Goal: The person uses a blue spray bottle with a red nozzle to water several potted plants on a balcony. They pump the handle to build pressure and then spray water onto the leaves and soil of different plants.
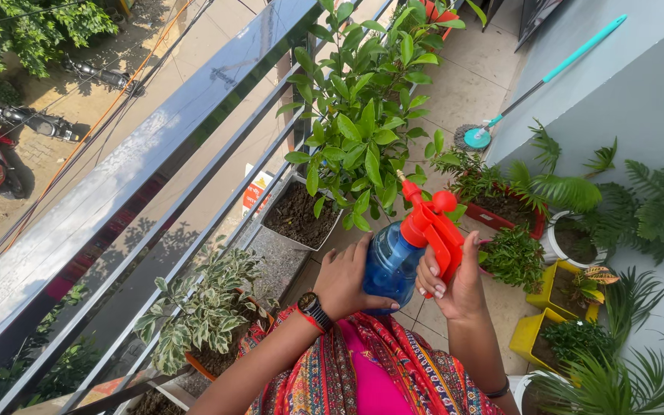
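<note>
I am seeing the tiled balcony floor [470, 77] carrying a grey square planter [295, 221], yellow pots [532, 332], a red trough [501, 219] and a mop [476, 138].

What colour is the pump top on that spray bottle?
The pump top is bright red-orange, on a blue bottle; head view.

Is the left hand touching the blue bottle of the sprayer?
Touching. The head view shows the left hand cupped against the blue bottle, fingers wrapped on its side.

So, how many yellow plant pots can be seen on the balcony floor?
2. One yellow pot stands at the right beside the white pot; the other yellow pot is just below it, nearer the person. Leaves may hide more.
</note>
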